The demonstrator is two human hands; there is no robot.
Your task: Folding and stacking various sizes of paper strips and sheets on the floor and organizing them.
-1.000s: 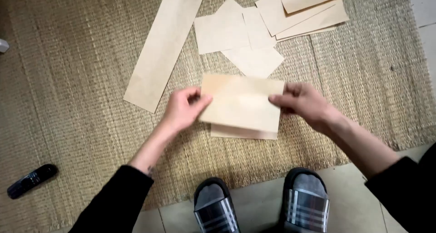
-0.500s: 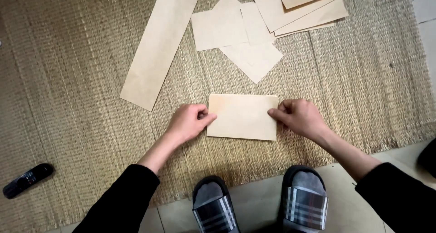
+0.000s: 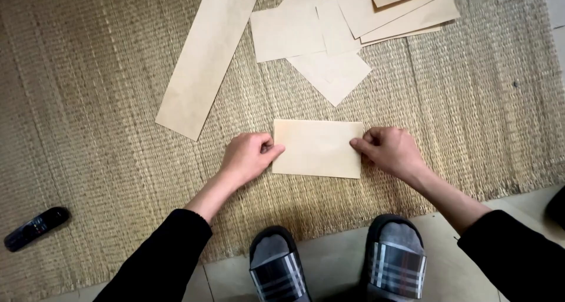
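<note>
I see my left hand [image 3: 250, 156] and right hand [image 3: 389, 151] pinching opposite ends of a tan paper sheet [image 3: 318, 148] lying flat on the woven mat [image 3: 88, 102]. Loose sheets [image 3: 329, 37] lie beyond, a remote [image 3: 36, 227] far left.

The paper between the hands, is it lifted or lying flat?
Lying flat: the paper rests on the mat, both hands pinching its ends.

Open woven straw mat [image 3: 88, 102] left of the hands, broken only by a long tan paper strip [image 3: 206, 55], scattered tan paper sheets [image 3: 335, 37] crowding the far side, black remote [image 3: 35, 228] lower left, striped slippers [image 3: 335, 266] near edge, bare mat right
</note>
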